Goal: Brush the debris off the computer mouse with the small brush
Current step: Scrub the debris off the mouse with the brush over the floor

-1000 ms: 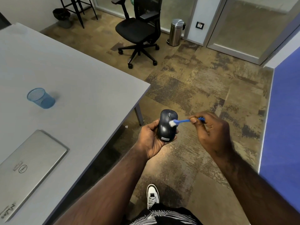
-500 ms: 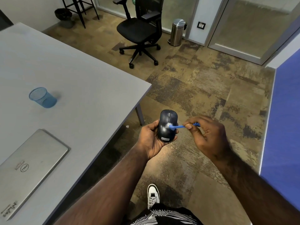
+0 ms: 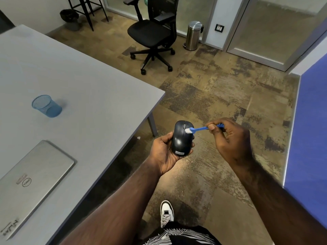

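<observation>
A dark computer mouse (image 3: 180, 138) with a Lenovo label lies top-up in my left hand (image 3: 163, 152), which cups it from below and the left, out over the floor past the table corner. My right hand (image 3: 230, 138) pinches the handle of a small blue brush (image 3: 199, 129) between thumb and fingers. The brush's white bristles rest on the mouse's upper right part, beside the scroll wheel. No debris is distinguishable on the mouse.
A grey table (image 3: 85, 89) fills the left, carrying a blue mesh cup (image 3: 46, 106) and a closed silver laptop (image 3: 30, 181). A black office chair (image 3: 154, 34) and a steel bin (image 3: 193, 35) stand farther off. A blue partition (image 3: 311, 131) rises on the right. My shoe (image 3: 166, 213) is below.
The brush head has swept from the middle of the mouse up and right toward the scroll wheel. My right hand rose slightly with it; the left hand held the mouse steady.
</observation>
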Motion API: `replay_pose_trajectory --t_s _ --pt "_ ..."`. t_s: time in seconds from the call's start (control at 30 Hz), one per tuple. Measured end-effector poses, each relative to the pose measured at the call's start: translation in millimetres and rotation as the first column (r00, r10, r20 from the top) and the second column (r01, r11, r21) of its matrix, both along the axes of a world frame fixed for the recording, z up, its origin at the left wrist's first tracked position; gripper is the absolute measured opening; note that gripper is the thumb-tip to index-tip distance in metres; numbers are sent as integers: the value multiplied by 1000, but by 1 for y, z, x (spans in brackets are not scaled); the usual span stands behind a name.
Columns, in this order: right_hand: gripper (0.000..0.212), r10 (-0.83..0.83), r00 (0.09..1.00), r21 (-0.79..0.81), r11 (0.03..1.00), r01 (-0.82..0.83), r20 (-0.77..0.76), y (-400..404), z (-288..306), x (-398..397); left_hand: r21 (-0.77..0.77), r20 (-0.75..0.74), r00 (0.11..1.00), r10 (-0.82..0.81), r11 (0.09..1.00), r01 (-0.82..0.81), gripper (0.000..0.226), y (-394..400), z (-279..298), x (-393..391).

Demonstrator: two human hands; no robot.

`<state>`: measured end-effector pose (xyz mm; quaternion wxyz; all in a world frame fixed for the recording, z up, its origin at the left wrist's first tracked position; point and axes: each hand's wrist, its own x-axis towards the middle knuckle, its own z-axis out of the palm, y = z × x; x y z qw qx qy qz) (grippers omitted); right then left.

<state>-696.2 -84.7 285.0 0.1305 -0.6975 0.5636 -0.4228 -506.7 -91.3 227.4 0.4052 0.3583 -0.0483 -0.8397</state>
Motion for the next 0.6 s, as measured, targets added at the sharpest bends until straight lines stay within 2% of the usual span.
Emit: replay_pose_trajectory --t_s 0.1,0.33,0.5,0.6 --pt "13 -100 995 -6 995 100 5 -7 0 0 -6 0 1000 -12 1000 12 48 1 1 -1" --pt "10 53 998 -16 998 -54 -42 -7 5 11 -14 26 1000 -9 1000 9 48 0 1 2" --pt "15 -84 986 67 993 95 -143 -22 -3 5 7 13 1000 -13 1000 13 46 3 2 8" --pt "19 -164 980 121 977 177 -110 -27 -2 1 16 4 1000 1 1000 -1 46 5 4 16"
